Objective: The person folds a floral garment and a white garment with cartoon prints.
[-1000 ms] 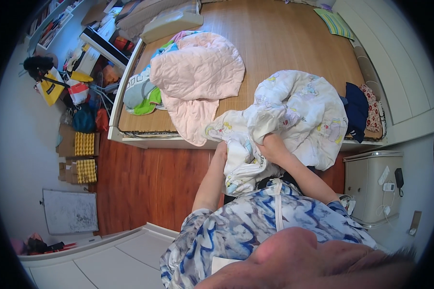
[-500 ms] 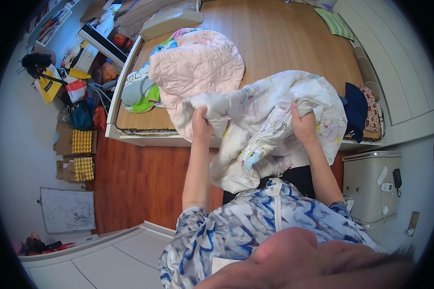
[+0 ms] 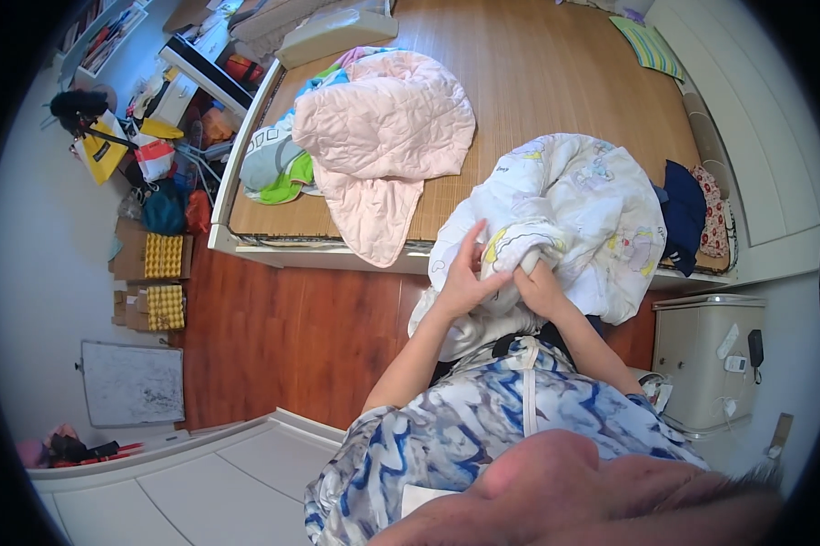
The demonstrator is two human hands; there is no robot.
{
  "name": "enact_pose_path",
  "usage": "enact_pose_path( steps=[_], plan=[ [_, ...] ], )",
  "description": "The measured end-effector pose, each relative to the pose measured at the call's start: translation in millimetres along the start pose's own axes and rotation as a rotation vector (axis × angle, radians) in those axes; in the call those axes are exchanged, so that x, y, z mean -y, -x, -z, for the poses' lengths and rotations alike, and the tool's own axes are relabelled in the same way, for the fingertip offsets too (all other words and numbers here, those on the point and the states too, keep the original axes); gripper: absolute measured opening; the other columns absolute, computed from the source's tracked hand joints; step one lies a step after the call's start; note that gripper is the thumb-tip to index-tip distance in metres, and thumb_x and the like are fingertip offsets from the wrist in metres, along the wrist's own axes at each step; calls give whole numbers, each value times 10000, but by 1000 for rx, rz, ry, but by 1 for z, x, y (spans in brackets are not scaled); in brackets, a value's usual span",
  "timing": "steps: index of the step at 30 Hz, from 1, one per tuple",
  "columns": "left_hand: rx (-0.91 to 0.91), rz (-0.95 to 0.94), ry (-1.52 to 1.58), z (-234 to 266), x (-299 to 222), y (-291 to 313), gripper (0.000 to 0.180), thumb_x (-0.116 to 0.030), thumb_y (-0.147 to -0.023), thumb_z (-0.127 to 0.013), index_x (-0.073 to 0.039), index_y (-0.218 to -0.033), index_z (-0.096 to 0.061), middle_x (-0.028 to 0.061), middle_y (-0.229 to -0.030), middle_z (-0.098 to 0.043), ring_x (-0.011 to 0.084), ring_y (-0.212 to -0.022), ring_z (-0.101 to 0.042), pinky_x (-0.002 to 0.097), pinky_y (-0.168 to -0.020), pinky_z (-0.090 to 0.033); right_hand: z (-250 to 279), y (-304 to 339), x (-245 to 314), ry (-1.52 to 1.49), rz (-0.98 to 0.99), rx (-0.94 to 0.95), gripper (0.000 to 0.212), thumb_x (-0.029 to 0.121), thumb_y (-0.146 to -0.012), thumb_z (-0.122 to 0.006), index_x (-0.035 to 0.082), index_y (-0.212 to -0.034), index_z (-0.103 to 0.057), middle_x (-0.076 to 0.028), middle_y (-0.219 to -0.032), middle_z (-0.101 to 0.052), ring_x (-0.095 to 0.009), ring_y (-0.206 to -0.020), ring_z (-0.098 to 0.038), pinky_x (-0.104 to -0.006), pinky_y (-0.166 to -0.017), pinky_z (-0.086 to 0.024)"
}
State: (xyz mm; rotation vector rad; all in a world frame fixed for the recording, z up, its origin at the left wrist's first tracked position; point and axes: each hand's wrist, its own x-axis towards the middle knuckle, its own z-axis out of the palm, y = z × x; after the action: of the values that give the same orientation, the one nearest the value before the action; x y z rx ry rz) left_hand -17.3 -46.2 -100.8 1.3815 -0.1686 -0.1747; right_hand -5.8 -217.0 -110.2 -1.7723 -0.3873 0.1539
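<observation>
A white quilt (image 3: 601, 205) with a cartoon print lies bunched over the bed's near edge and hangs down in front of me. My right hand (image 3: 539, 289) is closed on a gathered fold of it, its fingertips partly sunk in the cloth. Just left of that fold is my left hand (image 3: 467, 284), fingers spread and thumb apart, resting against the bunched fabric without gripping it. Farther left on the bed, a pale pink quilt (image 3: 382, 118) lies in a loose heap, one corner drooping over the edge.
The bed (image 3: 519, 73) has a woven mat surface. Dark blue cloth (image 3: 683, 214) and a striped pillow (image 3: 648, 47) are at its right. A beige cabinet (image 3: 705, 355) stands on the right; cartons (image 3: 137, 250), bags and a whiteboard (image 3: 132, 382) line the left wall.
My left hand has let go of the white quilt's left part and moved right, toward my right hand. The quilt has come off the pink one and gathered in front of me.
</observation>
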Motion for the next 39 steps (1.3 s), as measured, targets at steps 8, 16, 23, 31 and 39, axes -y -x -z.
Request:
enact_pose_path(
  steps=[8, 16, 23, 31, 39],
  plan=[
    [-164, -363, -725, -10, -20, -5, 599, -113, -725, -742, -49, -1276, -518, 154, -1115, -557, 231, -1014, -565, 294, -824, -481, 2, 6, 17, 256, 83, 7, 345, 184, -885, -484, -23, -1153, -549, -264, -1082, -598, -415, -1026, -568, -441, -889, -438],
    [-257, -303, -456, -9, -14, -17, 300, -68, -734, -677, -13, -1015, -586, 117, -1030, -599, 226, -917, -593, 283, -780, -466, -1, 6, 23, 323, 30, 28, 381, 293, -910, -503, -55, -1037, -596, -297, -890, -622, -452, -872, -599, -497, -774, -462],
    [-213, -40, 230, -5, -20, -13, 262, -104, -934, -527, -16, -1180, -528, 57, -1106, -600, 123, -978, -578, 259, -823, -475, 3, 0, 27, 312, 115, -109, 493, 253, -916, -516, -83, -1264, -423, -329, -1213, -491, -475, -1097, -488, -475, -941, -390],
    [-108, -75, 116, -8, -30, 0, 339, -57, -924, -515, 5, -1254, -473, 64, -1145, -574, 115, -1024, -539, 273, -885, -441, 0, 2, 43, 219, 112, -64, 496, 216, -908, -529, -39, -1311, -390, -290, -1227, -488, -460, -1126, -477, -461, -959, -385],
    [-173, -34, 34, 1, -15, -5, 289, -92, -954, -475, 25, -1214, -518, 51, -1110, -605, 105, -981, -554, 258, -872, -438, -4, 6, 51, 311, 101, -17, 444, 163, -891, -537, -43, -1269, -427, -287, -1157, -533, -453, -1032, -535, -483, -896, -419]
  ],
)
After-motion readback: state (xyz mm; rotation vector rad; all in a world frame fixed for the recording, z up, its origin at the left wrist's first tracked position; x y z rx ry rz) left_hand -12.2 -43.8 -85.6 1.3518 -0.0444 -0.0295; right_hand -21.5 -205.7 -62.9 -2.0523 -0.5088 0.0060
